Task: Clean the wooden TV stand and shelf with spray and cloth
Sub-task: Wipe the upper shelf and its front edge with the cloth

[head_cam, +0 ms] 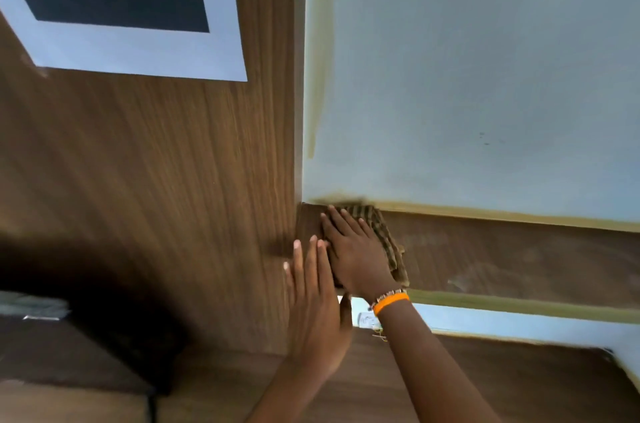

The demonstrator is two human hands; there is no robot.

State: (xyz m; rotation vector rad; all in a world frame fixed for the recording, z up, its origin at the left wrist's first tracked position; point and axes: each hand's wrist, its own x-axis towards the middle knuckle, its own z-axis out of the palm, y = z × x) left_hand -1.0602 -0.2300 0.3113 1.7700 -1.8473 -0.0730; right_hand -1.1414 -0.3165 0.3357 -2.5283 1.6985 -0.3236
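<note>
So the right hand (356, 249) is flat on a folded checked cloth (388, 239), fingers straight and spread, pressing it onto the top of the wooden shelf (519, 256) right in the corner where it meets the tall wood-grain panel (156, 163). The left hand (317, 305) is open too, fingers straight and together, laid against the edge of that panel just beside the right one, holding nothing. Looks like it's only bracing.

What I'd worry about:

- The cloth sticks out past the palm on the far side, toward the shelf's front edge. A hard sweep could leave that loose part bunching or sliding off the front.
- It's jammed tight into the corner, so dust could just get packed into the seam rather than lifted.
- The shelf beyond the right hand shows pale smeary patches. Can't tell if it's spray or dust, but a quick pass may leave streaks.
- Wall paint (485, 59) looks rough along the back edge, so a damp cloth rubbing there could mark it.

No spray bottle in view.
</note>
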